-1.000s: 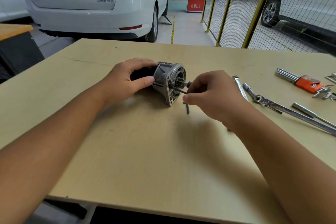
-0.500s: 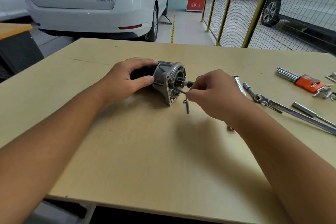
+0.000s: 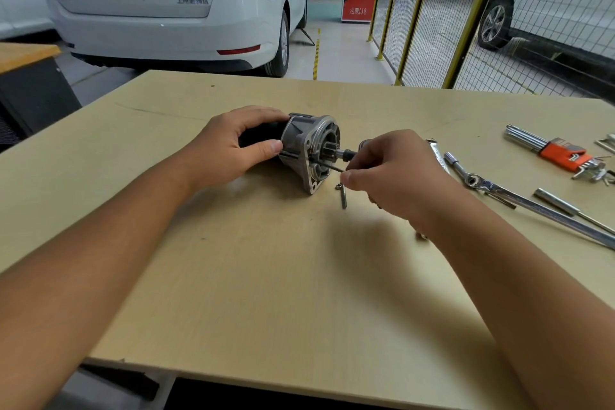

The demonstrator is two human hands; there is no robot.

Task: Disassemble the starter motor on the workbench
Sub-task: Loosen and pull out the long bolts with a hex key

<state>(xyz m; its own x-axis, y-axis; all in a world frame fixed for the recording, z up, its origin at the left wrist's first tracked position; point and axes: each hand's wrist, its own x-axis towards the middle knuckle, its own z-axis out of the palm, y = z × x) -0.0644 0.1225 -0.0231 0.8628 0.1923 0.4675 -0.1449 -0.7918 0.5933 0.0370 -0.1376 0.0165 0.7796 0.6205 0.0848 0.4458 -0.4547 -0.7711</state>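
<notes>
The starter motor [image 3: 307, 151] lies on its side on the wooden workbench [image 3: 266, 276], its silver nose housing facing right. My left hand [image 3: 229, 146] grips its dark body from the left, thumb on the near side. My right hand [image 3: 396, 173] pinches a thin long bolt [image 3: 329, 166] that sticks out of the housing flange. The pinion shaft [image 3: 346, 154] juts out just above my right fingers. A loose bolt [image 3: 342, 196] lies on the bench below the housing.
To the right lie a ratchet wrench [image 3: 519, 200], a slim spanner [image 3: 439, 156], a metal rod [image 3: 565, 206] and an orange hex key set [image 3: 562, 153]. A white car [image 3: 166, 3] and a yellow mesh fence [image 3: 466, 27] stand behind the bench.
My right hand has shifted slightly right, drawing the thin bolt a little farther out of the housing. My left hand and the motor have stayed put.
</notes>
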